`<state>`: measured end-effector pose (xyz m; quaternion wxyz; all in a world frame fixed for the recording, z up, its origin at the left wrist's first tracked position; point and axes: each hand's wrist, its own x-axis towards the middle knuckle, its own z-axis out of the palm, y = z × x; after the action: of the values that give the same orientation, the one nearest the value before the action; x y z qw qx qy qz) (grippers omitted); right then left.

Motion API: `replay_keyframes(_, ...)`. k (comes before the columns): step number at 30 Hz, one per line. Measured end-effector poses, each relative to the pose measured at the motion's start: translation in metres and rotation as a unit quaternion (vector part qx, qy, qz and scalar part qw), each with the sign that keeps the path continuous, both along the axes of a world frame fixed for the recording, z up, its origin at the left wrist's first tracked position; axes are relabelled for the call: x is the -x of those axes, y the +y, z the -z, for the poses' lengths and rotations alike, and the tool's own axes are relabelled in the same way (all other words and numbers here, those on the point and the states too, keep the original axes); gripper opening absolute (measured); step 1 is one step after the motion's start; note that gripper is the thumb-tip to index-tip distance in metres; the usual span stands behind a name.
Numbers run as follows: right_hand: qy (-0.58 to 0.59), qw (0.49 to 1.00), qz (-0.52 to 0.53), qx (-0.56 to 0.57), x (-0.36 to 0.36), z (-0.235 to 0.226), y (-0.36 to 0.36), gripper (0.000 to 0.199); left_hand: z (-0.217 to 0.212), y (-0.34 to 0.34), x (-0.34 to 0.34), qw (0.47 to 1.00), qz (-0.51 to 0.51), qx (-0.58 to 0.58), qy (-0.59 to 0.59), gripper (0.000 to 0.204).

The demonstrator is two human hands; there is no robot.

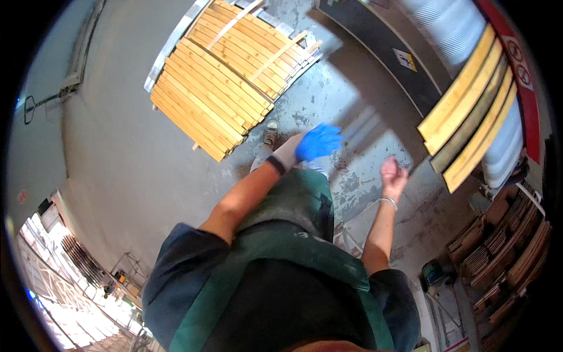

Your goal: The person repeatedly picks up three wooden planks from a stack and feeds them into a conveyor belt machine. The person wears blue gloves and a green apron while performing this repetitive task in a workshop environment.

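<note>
Nearby, yellow boards (463, 97), perhaps on rollers (446, 38), lie past the right hand (394, 176).

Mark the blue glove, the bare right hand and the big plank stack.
Blue glove (317, 143): head view, its middle.
Right hand (394, 178): head view, below the fingers.
Plank stack (206, 91): head view, top planks.

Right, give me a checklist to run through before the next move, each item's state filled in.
1. Left hand gloved: ok, in blue.
2. Right hand gloved: not ok, bare.
3. Both hands free: ok, nothing visible in either.
4. Boards at right untouched: ok, both hands are apart from them.
5. Strips on the plank stack: ok, lying crosswise on top.
6. Shoe clear of the stack: cannot tell, it shows close to its near edge.
</note>
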<state>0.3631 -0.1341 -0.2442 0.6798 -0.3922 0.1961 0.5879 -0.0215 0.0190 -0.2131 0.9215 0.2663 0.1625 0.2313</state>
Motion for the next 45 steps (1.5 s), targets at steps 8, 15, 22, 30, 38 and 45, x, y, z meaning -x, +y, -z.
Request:
replay_keyframes(8,-0.206,0.823,-0.505,0.157,0.293,0.211,0.128,0.098,0.109,-0.149,0.262,0.859,-0.233,0.438,0.126,0.056)
replay_keyframes(15,-0.346,0.768,-0.536,0.062,0.45,0.352,0.235,0.112,0.15,-0.212,0.355,0.808,-0.347,0.376,0.294,0.058)
replay_keyframes(22,-0.413,0.717,-0.539,0.157,0.45,0.366,0.221,0.078,0.176,-0.183,0.35,0.827,-0.31,0.398,0.247,0.054)
replay_keyframes(30,-0.399,0.65,-0.631,0.146,0.361,0.169,0.13,0.063,0.229,-0.042,0.274,0.856,-0.325,0.389,0.107,0.06)
replay_keyframes(38,-0.35,0.583,-0.69,0.249,0.334,-0.086,0.013,0.068,0.204,-0.015,0.191,0.819,-0.331,0.452,0.125,0.059)
replay_keyframes(45,-0.395,0.641,-0.637,0.163,0.311,-0.172,-0.084,0.064,0.053,-0.048,0.14,0.907,-0.218,0.269,0.24,0.063)
